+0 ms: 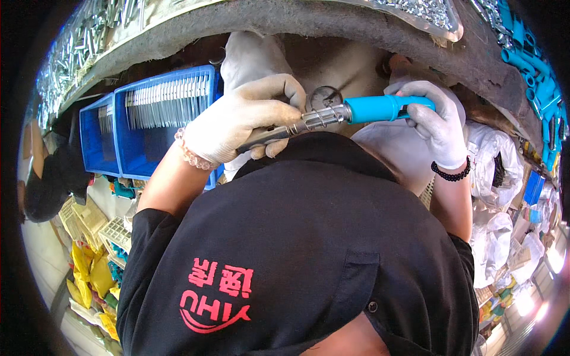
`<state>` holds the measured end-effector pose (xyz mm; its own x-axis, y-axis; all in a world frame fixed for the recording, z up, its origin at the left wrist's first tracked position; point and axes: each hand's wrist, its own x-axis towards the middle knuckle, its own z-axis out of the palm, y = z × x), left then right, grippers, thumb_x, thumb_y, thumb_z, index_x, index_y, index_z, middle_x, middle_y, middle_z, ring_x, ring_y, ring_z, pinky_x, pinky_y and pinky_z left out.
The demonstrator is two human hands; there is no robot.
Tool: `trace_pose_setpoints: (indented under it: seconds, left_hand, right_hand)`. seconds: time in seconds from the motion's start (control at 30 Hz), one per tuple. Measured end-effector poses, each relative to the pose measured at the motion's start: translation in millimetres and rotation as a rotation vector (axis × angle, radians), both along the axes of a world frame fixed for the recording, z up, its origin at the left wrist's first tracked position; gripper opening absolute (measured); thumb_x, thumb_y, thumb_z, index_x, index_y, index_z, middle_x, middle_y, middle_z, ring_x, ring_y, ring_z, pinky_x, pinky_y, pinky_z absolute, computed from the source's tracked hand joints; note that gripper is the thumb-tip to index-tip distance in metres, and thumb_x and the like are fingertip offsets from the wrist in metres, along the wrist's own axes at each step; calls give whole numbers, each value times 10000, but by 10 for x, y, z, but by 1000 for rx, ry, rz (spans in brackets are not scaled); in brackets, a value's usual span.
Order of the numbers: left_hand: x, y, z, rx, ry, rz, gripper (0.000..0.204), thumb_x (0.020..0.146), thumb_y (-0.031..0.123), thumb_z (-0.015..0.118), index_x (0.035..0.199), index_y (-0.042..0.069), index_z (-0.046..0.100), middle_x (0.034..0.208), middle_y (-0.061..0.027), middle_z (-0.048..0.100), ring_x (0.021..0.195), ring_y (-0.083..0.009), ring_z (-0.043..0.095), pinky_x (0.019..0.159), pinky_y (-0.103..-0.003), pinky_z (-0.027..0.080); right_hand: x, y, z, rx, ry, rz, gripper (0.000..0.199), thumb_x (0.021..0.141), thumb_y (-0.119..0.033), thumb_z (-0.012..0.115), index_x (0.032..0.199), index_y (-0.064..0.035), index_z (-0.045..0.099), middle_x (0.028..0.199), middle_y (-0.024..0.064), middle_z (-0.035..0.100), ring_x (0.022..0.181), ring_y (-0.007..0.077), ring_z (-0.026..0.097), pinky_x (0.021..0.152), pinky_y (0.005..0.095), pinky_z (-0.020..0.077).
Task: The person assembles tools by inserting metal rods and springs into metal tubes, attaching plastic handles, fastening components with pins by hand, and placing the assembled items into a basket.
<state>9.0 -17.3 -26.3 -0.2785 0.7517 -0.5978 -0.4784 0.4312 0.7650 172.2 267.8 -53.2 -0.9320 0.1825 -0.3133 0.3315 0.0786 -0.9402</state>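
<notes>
From where I watch, the far left shows another person's dark-clothed shoulder (50, 184) at the picture's edge, well apart from the work, and below it yellow packets (89, 276) and pale plastic baskets (89, 222) on the floor. Next come two blue crates (151, 127) side by side under the rim of the grey, felt-covered surface (332, 26), the nearer one holding a row of thin metal rods (160, 101). My left hand (237, 121), in a white glove with a bead bracelet at the wrist, is wrapped tight around the metal front end of a tool (320, 117), fingers curled over the steel barrel. The tool lies level in mid-air between the two hands, just above the black shirt (297, 237), its chromed middle joining a bright blue handle. My right hand (436, 121), also gloved and wearing a black bead bracelet, is clamped on that blue handle. I judge the work to be mid-way: the two parts look joined, but whether they are fully seated I cannot tell. A small round gauge (325, 97) sits just behind the tool. To the right lie white plastic bags (493, 154), and blue fittings (528, 71) line the surface edge; my own chest blocks the lower view.
</notes>
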Motion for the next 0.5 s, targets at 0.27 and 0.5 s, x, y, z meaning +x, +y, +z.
trace_pose_setpoints:
  seconds: [0.27,0.5]
  left_hand:
    - [0,-38,16,-43,20,-21,176,894,176,567,990,31,596,674,-59,586,494,-106,555,401,-226,379]
    - [-9,-52,1,-6,2,6,196,883,186,587,982,18,595,677,-62,589,487,-113,546,403,-235,385]
  right_hand:
    - [-19,58,-65,-149,-115,29,270,903,-233,647,1120,-71,649,721,-20,568,546,-9,401,459,159,263]
    - [-11,56,-147,-243,-93,27,306,902,-271,662,1131,-69,643,725,-13,568,534,-7,385,449,160,242]
